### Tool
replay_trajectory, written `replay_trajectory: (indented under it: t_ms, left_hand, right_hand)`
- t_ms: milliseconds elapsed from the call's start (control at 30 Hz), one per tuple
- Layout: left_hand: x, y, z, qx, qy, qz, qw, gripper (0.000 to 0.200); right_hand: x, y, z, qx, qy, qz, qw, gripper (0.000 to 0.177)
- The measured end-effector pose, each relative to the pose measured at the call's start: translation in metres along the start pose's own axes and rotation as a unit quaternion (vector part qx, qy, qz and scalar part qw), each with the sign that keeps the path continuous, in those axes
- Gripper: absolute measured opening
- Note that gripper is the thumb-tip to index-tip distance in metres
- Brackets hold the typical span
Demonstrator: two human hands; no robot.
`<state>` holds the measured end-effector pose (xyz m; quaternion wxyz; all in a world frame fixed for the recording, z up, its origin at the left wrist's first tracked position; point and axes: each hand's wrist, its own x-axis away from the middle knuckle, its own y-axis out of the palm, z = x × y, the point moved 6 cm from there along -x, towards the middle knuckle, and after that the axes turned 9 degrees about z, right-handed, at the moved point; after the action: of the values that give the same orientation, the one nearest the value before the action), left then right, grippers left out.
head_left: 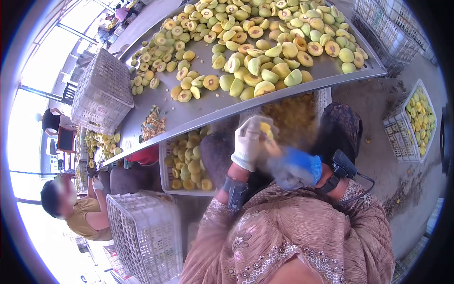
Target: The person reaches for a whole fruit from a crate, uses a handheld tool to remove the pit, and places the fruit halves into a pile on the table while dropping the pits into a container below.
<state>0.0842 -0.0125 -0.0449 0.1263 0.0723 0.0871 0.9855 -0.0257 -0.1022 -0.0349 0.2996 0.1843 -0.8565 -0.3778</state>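
My left hand, in a white glove, is closed around a yellow piece of fruit in front of my body. Close beside it is my right hand, in a blue and grey glove; motion smears its fingers, so what they hold cannot be made out. Below both hands, between my knees, a crate contains blurred yellow-brown pieces. On the metal table ahead lie many halved yellow-green fruits, several with brown stones or hollows showing.
Under the table edge stands a crate of fruit. Another fruit crate is on the floor at right. White crates stand at left, one on the table. A small scrap heap lies nearby. A person sits at left.
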Motion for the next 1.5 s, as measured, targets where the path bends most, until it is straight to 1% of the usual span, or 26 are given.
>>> replay_trajectory:
  t_ms: [33,133,200,233,300,367,500,533,567,600,633,667,700,733,767,800,833,867,900,967,1033,1100,1233,1300,1367,1500]
  left_hand:
    - [-0.001,0.001,-0.002,-0.016,-0.023,-0.044,0.999,0.047]
    - [-0.002,-0.002,-0.012,-0.053,-0.091,-0.155,0.982,0.049]
    - [-0.001,0.002,-0.004,-0.070,0.003,-0.153,0.986,0.051]
    - [0.000,0.005,-0.004,-0.048,0.010,-0.129,0.990,0.053]
    - [0.003,0.011,-0.006,-0.004,0.026,-0.083,0.996,0.058]
    - [0.007,0.010,-0.020,0.105,-0.054,0.014,0.993,0.059]
    - [-0.009,-0.025,-0.022,0.080,0.034,0.128,0.988,0.051]
    - [-0.007,-0.039,-0.015,0.112,-0.005,0.161,0.981,0.048]
    - [-0.001,-0.052,-0.005,0.097,0.010,0.180,0.979,0.046]
    - [0.013,-0.061,0.016,0.078,-0.034,0.202,0.976,0.045]
    - [0.018,-0.079,0.030,0.070,-0.012,0.201,0.977,0.041]
    - [0.022,-0.101,0.039,0.035,0.002,0.237,0.971,0.039]
    - [0.024,-0.135,0.042,-0.103,-0.007,0.251,0.963,0.037]
    - [0.013,-0.174,0.038,-0.305,0.106,0.277,0.905,0.037]
    - [0.016,-0.176,0.038,-0.297,0.060,0.274,0.913,0.039]
    - [0.026,-0.164,0.066,-0.523,0.111,0.336,0.775,0.042]
    - [0.026,-0.147,0.094,-0.709,0.162,0.372,0.576,0.045]
    - [0.016,-0.147,0.095,-0.670,0.210,0.366,0.611,0.051]
    - [0.005,-0.135,0.097,-0.647,0.216,0.326,0.654,0.051]
    - [-0.019,-0.093,0.100,-0.594,0.224,0.245,0.733,0.051]
    - [-0.047,-0.055,0.085,-0.560,0.199,0.166,0.787,0.051]
    - [-0.071,-0.012,0.073,-0.569,0.234,0.070,0.785,0.049]
    - [-0.107,0.042,0.036,-0.629,0.257,-0.056,0.731,0.045]
    - [-0.119,0.046,0.030,-0.582,0.212,-0.054,0.783,0.039]
    - [-0.119,0.046,0.030,-0.553,0.217,-0.046,0.803,0.036]
    - [-0.113,0.028,0.035,-0.492,0.274,0.032,0.826,0.035]
  right_hand:
    - [0.001,0.000,0.001,-0.005,-0.008,-0.003,1.000,0.016]
    - [-0.001,-0.008,0.014,0.031,0.056,0.029,0.998,0.016]
    - [-0.003,-0.010,0.017,-0.040,0.045,-0.043,0.997,0.015]
    - [-0.004,-0.010,0.018,-0.074,0.042,-0.079,0.993,0.015]
    - [-0.006,-0.007,0.025,-0.121,0.032,-0.099,0.987,0.015]
    - [-0.008,-0.010,0.029,-0.158,0.030,-0.104,0.982,0.015]
    - [-0.006,-0.018,0.018,-0.247,0.021,-0.129,0.960,0.016]
    - [-0.004,-0.018,0.013,-0.279,0.017,-0.145,0.949,0.017]
    - [-0.008,-0.035,0.019,-0.082,-0.023,-0.069,0.994,0.017]
    - [-0.013,-0.060,0.025,0.117,-0.067,0.010,0.991,0.016]
    - [-0.013,-0.068,0.023,0.185,-0.061,0.091,0.976,0.016]
    - [-0.011,-0.076,0.021,0.251,-0.044,0.171,0.952,0.015]
    - [-0.008,-0.084,0.019,0.306,-0.016,0.244,0.920,0.014]
    - [-0.009,-0.087,0.021,0.242,-0.007,0.238,0.941,0.014]
    - [-0.010,-0.083,0.022,0.205,-0.002,0.220,0.954,0.014]
    - [-0.011,-0.079,0.024,0.167,0.004,0.202,0.965,0.015]
    - [-0.014,-0.067,0.018,0.155,-0.004,0.175,0.972,0.015]
    - [-0.016,-0.059,0.014,0.143,-0.010,0.149,0.978,0.015]
    - [-0.015,-0.059,0.009,0.122,-0.035,0.151,0.980,0.015]
    - [-0.009,-0.062,0.002,0.090,-0.064,0.157,0.981,0.016]
    - [-0.004,-0.066,0.000,0.066,-0.066,0.164,0.982,0.017]
    - [0.002,-0.069,0.000,0.054,-0.072,0.169,0.982,0.017]
    - [0.005,-0.079,0.001,0.050,-0.086,0.189,0.977,0.018]
    - [0.004,-0.079,-0.001,0.056,-0.093,0.204,0.973,0.019]
    - [0.003,-0.079,0.001,0.026,-0.081,0.187,0.979,0.019]
    - [0.005,-0.073,-0.004,0.055,-0.103,0.199,0.973,0.018]
